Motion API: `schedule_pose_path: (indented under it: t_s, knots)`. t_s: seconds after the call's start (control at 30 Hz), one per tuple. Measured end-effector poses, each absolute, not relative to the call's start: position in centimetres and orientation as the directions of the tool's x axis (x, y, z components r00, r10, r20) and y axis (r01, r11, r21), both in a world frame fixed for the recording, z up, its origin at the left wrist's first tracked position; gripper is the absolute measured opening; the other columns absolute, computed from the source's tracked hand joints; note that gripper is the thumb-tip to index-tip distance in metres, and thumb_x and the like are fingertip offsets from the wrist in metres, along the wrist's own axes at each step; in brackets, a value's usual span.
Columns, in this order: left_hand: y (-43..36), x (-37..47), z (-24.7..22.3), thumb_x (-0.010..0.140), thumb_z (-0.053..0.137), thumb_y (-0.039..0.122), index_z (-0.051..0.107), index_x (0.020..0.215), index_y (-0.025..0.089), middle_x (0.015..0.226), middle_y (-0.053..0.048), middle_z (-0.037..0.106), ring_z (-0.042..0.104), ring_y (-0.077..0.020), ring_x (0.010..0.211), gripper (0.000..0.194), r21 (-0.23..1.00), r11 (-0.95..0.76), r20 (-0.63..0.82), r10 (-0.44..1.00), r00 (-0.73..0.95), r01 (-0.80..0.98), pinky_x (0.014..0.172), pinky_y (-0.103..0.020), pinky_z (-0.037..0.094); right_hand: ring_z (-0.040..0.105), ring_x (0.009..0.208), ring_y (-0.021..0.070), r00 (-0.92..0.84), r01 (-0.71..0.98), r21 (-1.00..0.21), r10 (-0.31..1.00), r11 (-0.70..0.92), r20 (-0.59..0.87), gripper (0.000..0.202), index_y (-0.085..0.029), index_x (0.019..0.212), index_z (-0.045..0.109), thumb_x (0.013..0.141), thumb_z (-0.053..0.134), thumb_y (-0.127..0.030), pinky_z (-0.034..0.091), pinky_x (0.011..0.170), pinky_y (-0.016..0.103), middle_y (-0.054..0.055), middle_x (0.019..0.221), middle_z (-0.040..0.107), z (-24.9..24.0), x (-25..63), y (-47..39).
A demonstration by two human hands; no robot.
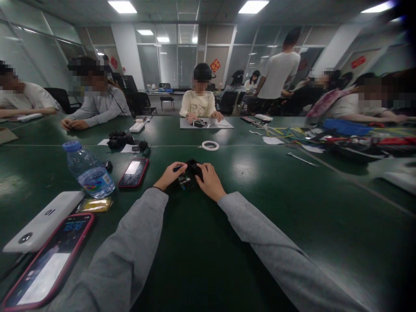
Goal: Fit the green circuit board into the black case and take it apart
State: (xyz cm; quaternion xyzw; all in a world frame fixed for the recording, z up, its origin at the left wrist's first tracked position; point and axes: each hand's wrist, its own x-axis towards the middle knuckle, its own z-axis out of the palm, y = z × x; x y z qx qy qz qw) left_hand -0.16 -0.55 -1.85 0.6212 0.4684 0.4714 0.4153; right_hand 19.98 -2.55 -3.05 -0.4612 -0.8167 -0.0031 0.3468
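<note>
My left hand [170, 175] is closed, with a small dark blue piece [177, 168] showing between thumb and fingers; its kind is too small to tell. My right hand [209, 180] curls over the right side of a black box-like device [193, 164], fingers bent against it. Below and between both hands sits a small part with what look like circuit boards and metal bits [185, 183], close to the left fingertips. Whether it is joined to the black device, I cannot tell.
Left of my arms are a phone in a red case [134, 172], a water bottle [92, 173], a yellow packet [95, 205], a white power bank [45, 221] and a larger phone [52, 264]. A white ring [210, 145] lies ahead, tweezers [302, 159] to the right. Several people sit around.
</note>
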Motion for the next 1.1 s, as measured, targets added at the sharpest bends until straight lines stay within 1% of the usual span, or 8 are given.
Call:
schedule_pose_path:
  t_s: [0.23, 0.4, 0.5, 0.6, 0.7, 0.83, 1.0, 1.1]
  knots:
    - [-0.4, -0.3, -2.4, 0.079, 0.053, 0.056, 0.061, 0.101, 0.016, 0.103, -0.009, 0.062, 0.058, -0.0198, 0.095, 0.047, 0.965, -0.210, 0.216, 0.976, -0.021, 0.158, 0.089, -0.035, 0.042, 0.045, 0.108, 0.0290, -0.317, 0.761, -0.318, 0.751, 0.566, 0.579, 0.046, -0.018, 0.132, 0.041, 0.088, 0.048, -0.024, 0.047, 0.091, 0.047, 0.014, 0.118, 0.040, -3.2, 20.1, -2.4]
    - [-0.4, -0.1, -2.1, 0.081, 0.052, 0.054, 0.063, 0.099, 0.017, 0.101, -0.007, 0.063, 0.055, -0.0201, 0.099, 0.042, 0.968, -0.199, 0.209, 0.977, -0.052, 0.152, 0.095, -0.034, 0.039, 0.046, 0.107, 0.0276, -0.297, 0.729, -0.368, 0.751, 0.577, 0.590, 0.045, -0.020, 0.133, 0.044, 0.088, 0.048, -0.025, 0.046, 0.092, 0.047, 0.013, 0.113, 0.041, -3.7, 20.2, -1.8]
    - [-0.4, -0.1, -1.9, 0.082, 0.052, 0.053, 0.065, 0.095, 0.017, 0.098, -0.007, 0.063, 0.055, -0.0201, 0.098, 0.040, 0.964, -0.213, 0.221, 0.974, -0.040, 0.157, 0.095, -0.033, 0.038, 0.046, 0.104, 0.0268, -0.251, 0.701, -0.439, 0.770, 0.562, 0.586, 0.044, -0.020, 0.131, 0.046, 0.088, 0.049, -0.028, 0.047, 0.091, 0.047, 0.012, 0.109, 0.042, -4.2, 20.5, -1.1]
    - [-0.4, -0.2, -1.9, 0.081, 0.052, 0.054, 0.065, 0.095, 0.016, 0.095, -0.007, 0.063, 0.056, -0.0203, 0.094, 0.042, 0.961, -0.220, 0.226, 0.974, -0.022, 0.167, 0.092, -0.034, 0.039, 0.045, 0.103, 0.0276, -0.176, 0.695, -0.489, 0.784, 0.527, 0.595, 0.042, -0.022, 0.128, 0.049, 0.086, 0.052, -0.027, 0.046, 0.091, 0.050, 0.011, 0.107, 0.043, -4.6, 20.8, -0.5]
    - [-0.4, -0.3, -2.1, 0.081, 0.051, 0.057, 0.066, 0.096, 0.017, 0.092, -0.006, 0.063, 0.056, -0.0203, 0.091, 0.045, 0.964, -0.210, 0.216, 0.976, -0.017, 0.166, 0.089, -0.034, 0.041, 0.044, 0.103, 0.0288, -0.146, 0.704, -0.504, 0.797, 0.500, 0.586, 0.045, -0.023, 0.127, 0.050, 0.082, 0.057, -0.023, 0.045, 0.090, 0.051, 0.011, 0.107, 0.042, -4.8, 21.0, -0.3]
    - [-0.4, -0.4, -2.3, 0.082, 0.047, 0.060, 0.065, 0.100, 0.017, 0.090, -0.007, 0.064, 0.058, -0.0201, 0.089, 0.049, 0.970, -0.182, 0.187, 0.982, -0.014, 0.159, 0.088, -0.035, 0.042, 0.043, 0.106, 0.0289, -0.162, 0.704, -0.502, 0.801, 0.503, 0.576, 0.051, -0.023, 0.129, 0.048, 0.079, 0.059, -0.022, 0.044, 0.093, 0.051, 0.011, 0.110, 0.039, -4.8, 21.0, -0.5]
    - [-0.2, -0.3, -2.4, 0.082, 0.046, 0.059, 0.063, 0.102, 0.016, 0.101, -0.009, 0.065, 0.059, -0.0202, 0.095, 0.051, 0.976, -0.180, 0.183, 0.983, -0.013, 0.125, 0.090, -0.035, 0.042, 0.043, 0.107, 0.0282, -0.201, 0.669, -0.512, 0.794, 0.539, 0.573, 0.052, -0.023, 0.130, 0.047, 0.079, 0.058, -0.021, 0.041, 0.097, 0.051, 0.011, 0.110, 0.039, -4.5, 20.8, -0.6]
    - [-0.2, -0.3, -2.3, 0.083, 0.045, 0.059, 0.062, 0.103, 0.014, 0.104, -0.010, 0.064, 0.059, -0.0197, 0.094, 0.052, 0.980, -0.176, 0.179, 0.984, -0.022, 0.095, 0.091, -0.035, 0.043, 0.043, 0.108, 0.0264, -0.175, 0.641, -0.560, 0.811, 0.525, 0.559, 0.050, -0.022, 0.128, 0.049, 0.079, 0.058, -0.021, 0.040, 0.099, 0.048, 0.010, 0.110, 0.042, -4.4, 20.9, -0.6]
